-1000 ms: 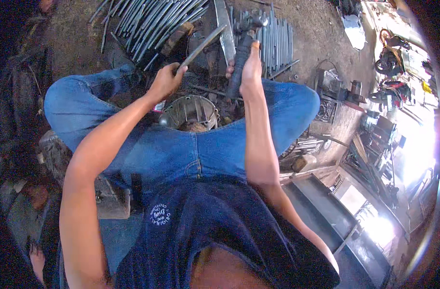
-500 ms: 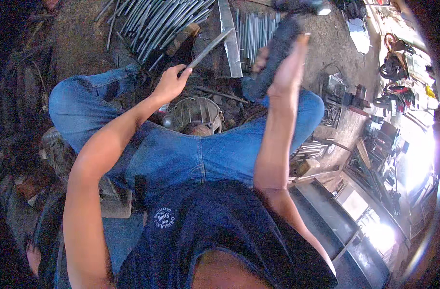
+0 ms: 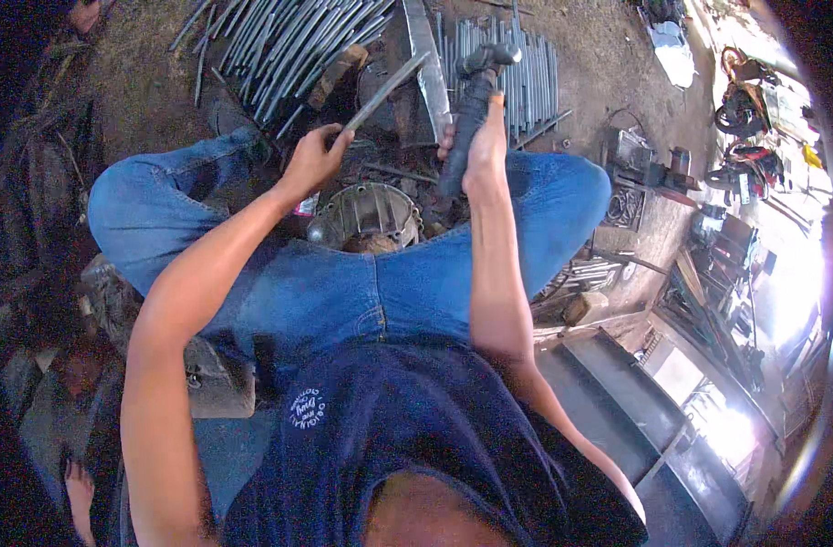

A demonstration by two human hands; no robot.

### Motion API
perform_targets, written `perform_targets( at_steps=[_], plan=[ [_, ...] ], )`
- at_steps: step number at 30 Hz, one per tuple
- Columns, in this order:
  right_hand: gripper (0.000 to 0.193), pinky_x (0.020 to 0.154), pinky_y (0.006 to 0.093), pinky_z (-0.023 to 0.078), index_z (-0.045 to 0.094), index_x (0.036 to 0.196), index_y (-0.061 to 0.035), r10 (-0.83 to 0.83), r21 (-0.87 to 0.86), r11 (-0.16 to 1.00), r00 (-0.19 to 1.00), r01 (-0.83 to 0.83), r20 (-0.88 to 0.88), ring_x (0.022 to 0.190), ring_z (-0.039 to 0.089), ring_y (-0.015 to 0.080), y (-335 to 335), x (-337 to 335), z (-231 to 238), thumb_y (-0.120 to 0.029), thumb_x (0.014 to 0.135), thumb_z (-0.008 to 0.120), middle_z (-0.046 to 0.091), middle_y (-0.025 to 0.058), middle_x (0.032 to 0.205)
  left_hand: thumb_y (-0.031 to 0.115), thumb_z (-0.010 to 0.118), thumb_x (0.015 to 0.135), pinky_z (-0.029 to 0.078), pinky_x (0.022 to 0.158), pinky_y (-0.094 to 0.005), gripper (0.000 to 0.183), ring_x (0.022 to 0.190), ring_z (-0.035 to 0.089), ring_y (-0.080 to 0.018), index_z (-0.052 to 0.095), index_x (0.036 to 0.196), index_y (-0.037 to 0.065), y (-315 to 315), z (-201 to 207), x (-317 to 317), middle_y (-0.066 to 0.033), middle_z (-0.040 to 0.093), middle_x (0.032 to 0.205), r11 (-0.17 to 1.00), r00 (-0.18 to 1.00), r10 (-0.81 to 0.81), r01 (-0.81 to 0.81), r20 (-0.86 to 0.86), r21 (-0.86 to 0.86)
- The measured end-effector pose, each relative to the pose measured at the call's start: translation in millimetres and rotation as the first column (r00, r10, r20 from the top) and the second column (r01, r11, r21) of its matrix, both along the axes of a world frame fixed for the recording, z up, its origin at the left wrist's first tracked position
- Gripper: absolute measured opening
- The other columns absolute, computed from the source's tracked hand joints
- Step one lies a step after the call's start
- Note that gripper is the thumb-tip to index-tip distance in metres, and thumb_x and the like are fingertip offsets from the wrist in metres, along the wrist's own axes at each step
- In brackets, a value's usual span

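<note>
Seated person gripping a rod (image 3: 386, 89) and a hammer (image 3: 471, 100) over a round metal housing (image 3: 366, 211).

The rod, thin, grey and straight, is slanting up-right from the left hand (image 3: 314, 157), fingers wrapped tight around its lower end. The right hand (image 3: 483, 153) is clenching the hammer's dark handle, head up. The housing is sitting between the knees; steel bars (image 3: 289, 41) are lying on the ground beyond.

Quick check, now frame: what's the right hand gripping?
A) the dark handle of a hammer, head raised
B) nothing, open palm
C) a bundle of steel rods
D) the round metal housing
A: the right hand is wrapped around the dark handle of a hammer, its head up over the rods, while the left hand holds a thin flat metal bar above the round metal housing.
</note>
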State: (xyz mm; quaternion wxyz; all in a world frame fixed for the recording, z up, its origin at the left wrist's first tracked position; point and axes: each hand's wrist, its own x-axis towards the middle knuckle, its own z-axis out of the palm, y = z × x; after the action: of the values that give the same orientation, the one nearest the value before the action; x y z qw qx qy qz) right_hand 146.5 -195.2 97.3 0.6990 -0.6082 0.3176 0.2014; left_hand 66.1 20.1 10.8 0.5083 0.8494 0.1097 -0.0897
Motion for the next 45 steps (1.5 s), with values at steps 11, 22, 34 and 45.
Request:
perform_targets(
  at_steps=[11,22,34,45],
  plan=[
    [0.058,0.045,0.0326,0.046,0.051,0.08,-0.0071,0.094,-0.073,0.993,0.995,-0.096,-0.022,0.047,0.051,0.0174,6.2,-2.6,19.5,-0.061,0.094,0.035,0.05,0.0057,0.057,0.034,0.058,0.092,0.046,0.061,-0.0322,0.043,0.061,0.058,-0.016,0.063,0.107,-0.006,-8.2,-4.9,0.3,-0.0106,0.063,0.073,0.967,0.977,-0.042,-0.013,-0.209,-0.255],
    [0.06,0.045,0.033,0.043,0.05,0.081,-0.0064,0.143,-0.332,0.942,0.856,0.035,0.497,0.047,0.05,0.0176,14.1,41.4,34.9,-0.063,0.092,0.033,0.051,0.0064,0.059,0.033,0.054,0.093,0.047,0.077,-0.0376,0.041,0.082,0.065,-0.03,0.063,0.105,-0.005,-2.1,-2.3,10.9,-0.0226,0.066,0.089,0.992,0.979,-0.098,0.081,-0.177,-0.101],
    [0.061,0.041,0.0325,0.042,0.052,0.076,-0.005,0.062,-0.12,0.99,0.995,-0.07,-0.074,0.044,0.05,0.0171,5.6,-37.6,-2.8,-0.062,0.092,0.036,0.051,0.0069,0.057,0.04,0.055,0.092,0.048,0.069,-0.0322,0.048,0.074,0.062,-0.0176,0.061,0.112,-0.003,3.9,-19.6,-0.7,-0.0134,0.066,0.085,0.992,0.983,-0.047,0.025,-0.179,-0.125],
    [0.063,0.04,0.0307,0.042,0.056,0.078,-0.0065,0.093,-0.151,0.988,0.731,0.013,0.676,0.042,0.051,0.0164,14.5,43.7,147.4,-0.061,0.094,0.028,0.052,0.0052,0.052,0.034,0.053,0.094,0.046,0.061,-0.0334,0.042,0.061,0.06,-0.0191,0.061,0.108,-0.005,-3.9,-1.4,-4.3,-0.0114,0.061,0.068,0.988,0.981,-0.017,-0.013,-0.192,-0.151]
  ],
)
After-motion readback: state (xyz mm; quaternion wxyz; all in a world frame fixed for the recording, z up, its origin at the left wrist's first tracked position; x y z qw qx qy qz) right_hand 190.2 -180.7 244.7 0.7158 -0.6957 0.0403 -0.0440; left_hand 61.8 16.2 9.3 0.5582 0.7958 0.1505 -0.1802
